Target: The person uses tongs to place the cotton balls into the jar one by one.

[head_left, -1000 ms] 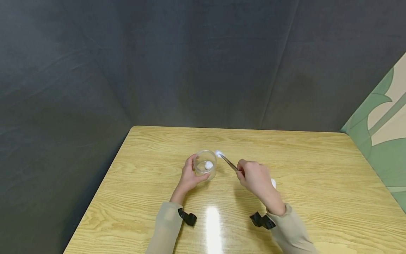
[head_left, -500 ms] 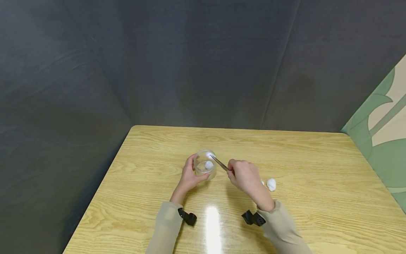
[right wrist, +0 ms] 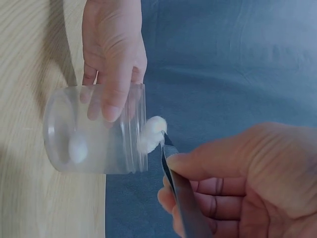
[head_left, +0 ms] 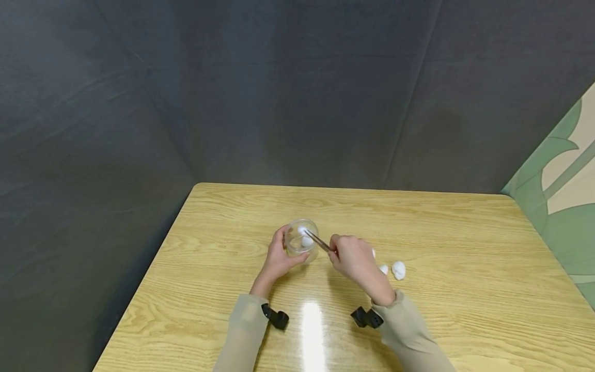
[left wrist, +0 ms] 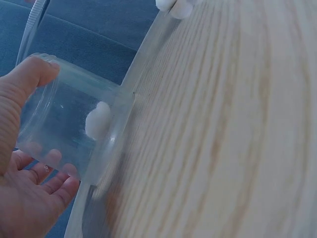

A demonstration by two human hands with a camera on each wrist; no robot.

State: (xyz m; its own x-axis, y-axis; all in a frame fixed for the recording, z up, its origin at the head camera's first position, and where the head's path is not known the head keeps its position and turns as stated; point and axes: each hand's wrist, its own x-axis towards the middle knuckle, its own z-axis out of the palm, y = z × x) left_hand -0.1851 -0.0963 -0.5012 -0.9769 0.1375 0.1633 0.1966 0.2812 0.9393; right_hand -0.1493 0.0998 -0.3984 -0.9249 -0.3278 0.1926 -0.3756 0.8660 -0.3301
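Note:
My left hand (head_left: pixel 276 259) grips a clear plastic jar (right wrist: pixel 106 161) that stands upright on the table, thumb on one side and fingers round the other. Inside, a white cotton ball (left wrist: pixel 98 120) lies near the bottom. My right hand (head_left: pixel 354 260) pinches metal tweezers (head_left: pixel 319 242) between thumb and fingers. Their tips hold a second cotton ball (right wrist: pixel 153 131) at the jar's mouth, partly within the rim in the right wrist view. Seen from the head, this ball overlaps the jar's opening, just beyond the lower ball.
On the wooden table (head_left: pixel 446 243), right of my right hand, lie a larger cotton ball (head_left: pixel 398 270) and a smaller-looking one (head_left: pixel 384 269). Another white bit (head_left: pixel 374 253) peeks out behind the hand. Dark cloth (head_left: pixel 297 103) hangs beyond the table's far edge.
My right hand has moved left with the tweezers, carrying the cotton ball from beside the jar to its mouth. Cotton balls on the table have come into sight. The left hand stays put.

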